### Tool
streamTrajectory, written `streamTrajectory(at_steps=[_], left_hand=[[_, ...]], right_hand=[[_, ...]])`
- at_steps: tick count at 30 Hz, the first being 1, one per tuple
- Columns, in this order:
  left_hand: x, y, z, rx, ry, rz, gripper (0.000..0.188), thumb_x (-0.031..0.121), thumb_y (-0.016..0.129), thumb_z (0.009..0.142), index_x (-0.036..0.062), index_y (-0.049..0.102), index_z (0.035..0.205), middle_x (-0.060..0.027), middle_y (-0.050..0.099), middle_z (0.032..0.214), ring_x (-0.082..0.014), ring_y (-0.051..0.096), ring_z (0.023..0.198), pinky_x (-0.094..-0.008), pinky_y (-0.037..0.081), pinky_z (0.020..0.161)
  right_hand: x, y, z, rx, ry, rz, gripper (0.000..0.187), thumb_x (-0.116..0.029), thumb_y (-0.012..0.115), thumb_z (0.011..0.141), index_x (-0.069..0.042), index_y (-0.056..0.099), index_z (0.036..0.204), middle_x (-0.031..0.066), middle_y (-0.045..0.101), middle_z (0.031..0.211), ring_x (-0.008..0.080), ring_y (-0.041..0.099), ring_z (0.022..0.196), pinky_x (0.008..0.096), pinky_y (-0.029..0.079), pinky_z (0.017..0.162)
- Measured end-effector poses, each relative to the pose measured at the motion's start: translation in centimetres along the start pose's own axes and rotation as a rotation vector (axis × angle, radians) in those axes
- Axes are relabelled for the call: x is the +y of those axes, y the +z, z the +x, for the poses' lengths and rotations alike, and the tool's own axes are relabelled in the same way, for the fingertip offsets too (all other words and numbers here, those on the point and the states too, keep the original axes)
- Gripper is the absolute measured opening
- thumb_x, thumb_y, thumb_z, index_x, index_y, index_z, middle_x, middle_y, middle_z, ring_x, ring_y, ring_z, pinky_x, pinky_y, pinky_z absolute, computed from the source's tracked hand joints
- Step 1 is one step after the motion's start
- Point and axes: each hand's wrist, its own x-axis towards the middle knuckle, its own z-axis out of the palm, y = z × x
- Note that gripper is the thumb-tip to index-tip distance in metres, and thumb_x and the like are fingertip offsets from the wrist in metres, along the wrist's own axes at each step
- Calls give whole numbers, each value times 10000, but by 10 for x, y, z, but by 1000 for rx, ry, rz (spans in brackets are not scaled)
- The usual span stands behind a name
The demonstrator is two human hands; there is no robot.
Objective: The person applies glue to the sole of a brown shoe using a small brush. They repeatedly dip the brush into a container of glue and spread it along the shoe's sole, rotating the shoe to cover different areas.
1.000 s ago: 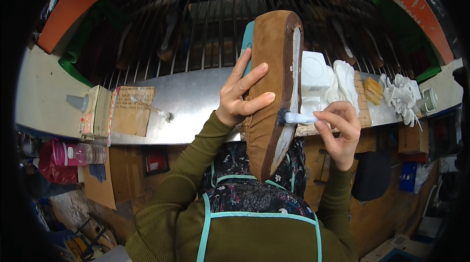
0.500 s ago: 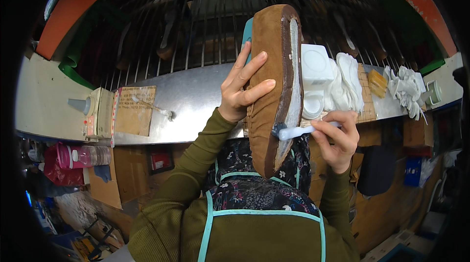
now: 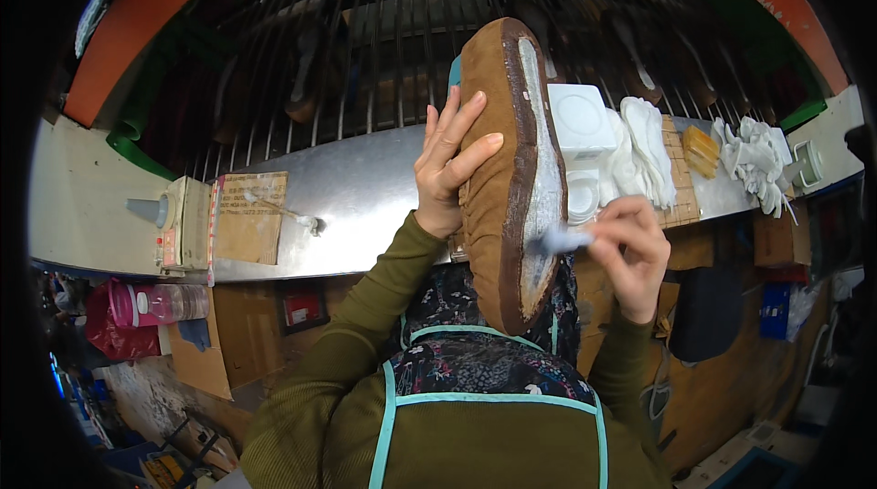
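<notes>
A brown suede shoe stands tilted in front of me, with a dark brown band along its lower edge and a whitish coated underside partly turned to the right. Behind its far end shows a bit of a teal piece. My left hand is wrapped round the shoe from the left, fingers spread on the suede and the thumb side hidden. Between thumb and fingers, my right hand pinches a white-handled brush. Its dark head, smeared by motion, is at the whitish underside near the shoe's lower end.
Beyond the metal worktop runs a rack of metal rods with dark shoes on it. To the right are a white square container, white gloves and a yellow block. A cardboard piece lies left, under a small dauber.
The shoe has turned, so more of its whitish underside shows. The brush has shifted from the dark band rightward onto the underside, still in my right hand. My left hand keeps its hold.
</notes>
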Motion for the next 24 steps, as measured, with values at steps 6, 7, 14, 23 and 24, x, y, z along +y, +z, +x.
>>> streamTrajectory(at_steps=[6,7,14,23,24], left_hand=[[2,7,-3,3,-72,32,532,239,796,704,223,571,1186,-123,476,1394,-437,391,1305,-589,290,1063],[0,7,-4,-6,-71,60,543,232,801,693,224,575,1187,-122,477,1394,-438,390,1305,-584,299,1059],[-9,-2,-6,-67,-88,224,597,207,828,643,229,592,1191,-90,493,1385,-421,395,1307,-555,335,1051],[-8,-7,-7,-93,-86,288,590,202,827,637,258,610,1183,-66,502,1380,-414,404,1301,-554,349,1043],[-8,-7,-8,-97,-82,295,589,202,827,637,264,611,1182,-64,502,1380,-415,405,1300,-556,350,1042]], right_hand=[[8,18,-16,172,365,107,131,-20,662,841,35,693,955,24,543,840,70,460,699,206,361,600],[4,16,-20,142,423,206,127,-19,666,829,40,696,938,32,545,840,85,483,738,208,380,649],[-25,10,-54,109,437,166,149,-10,681,793,24,710,935,46,529,869,115,513,787,217,416,672],[-13,27,-33,178,281,-54,143,-48,704,813,-2,708,949,20,522,856,59,459,659,195,355,554],[-13,28,-29,176,260,-83,141,-48,705,812,-7,709,947,21,523,853,60,459,658,196,356,553]])
